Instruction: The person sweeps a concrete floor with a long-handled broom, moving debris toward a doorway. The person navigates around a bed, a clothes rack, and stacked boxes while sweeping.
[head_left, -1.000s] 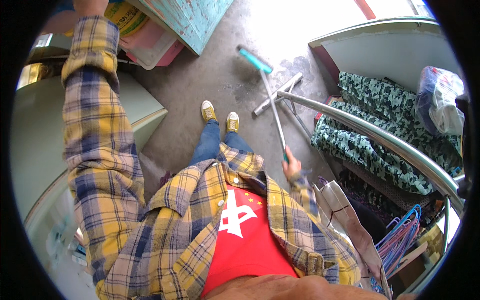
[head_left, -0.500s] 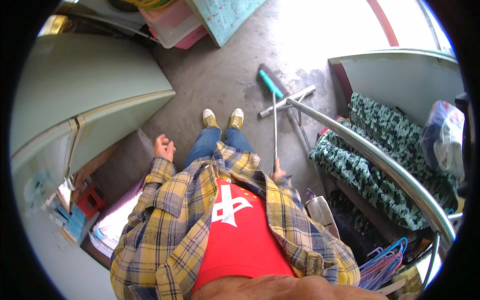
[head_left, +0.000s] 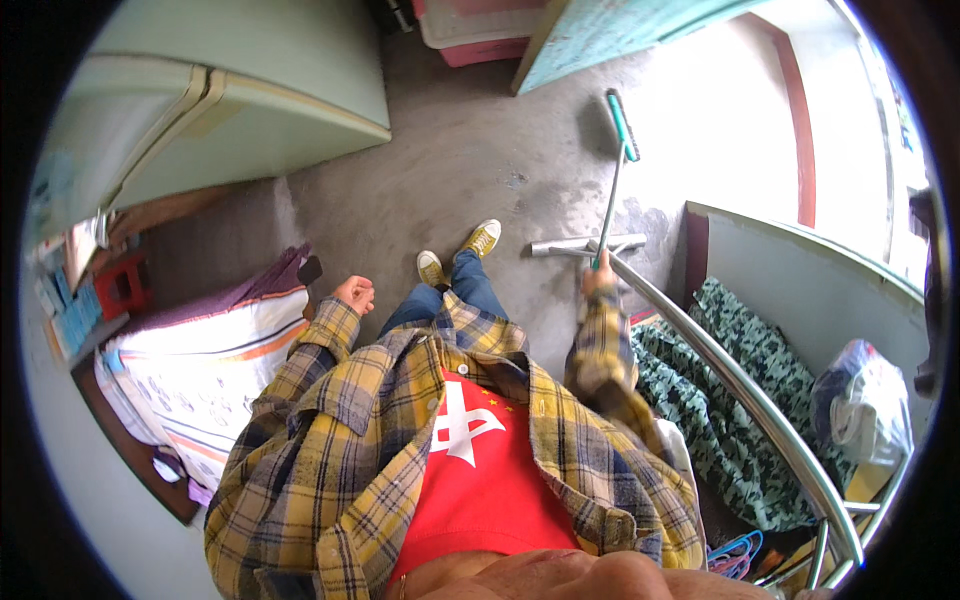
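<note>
The right hand [head_left: 599, 276] was wrapped around the near end of the long-handled brush [head_left: 613, 188], probably light, stiff and best held there, its teal head [head_left: 622, 124] ahead, while the left hand [head_left: 356, 294], loosely bent, seemed without any object.

head fisheye | looks down | torso [head_left: 495, 495] near, floor [head_left: 420, 185] farther | rim seems blurred

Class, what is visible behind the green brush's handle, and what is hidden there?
Behind the brush handle are the grey floor and, near the right hand, a metal crossbar. The strips directly behind the handle are covered.
</note>
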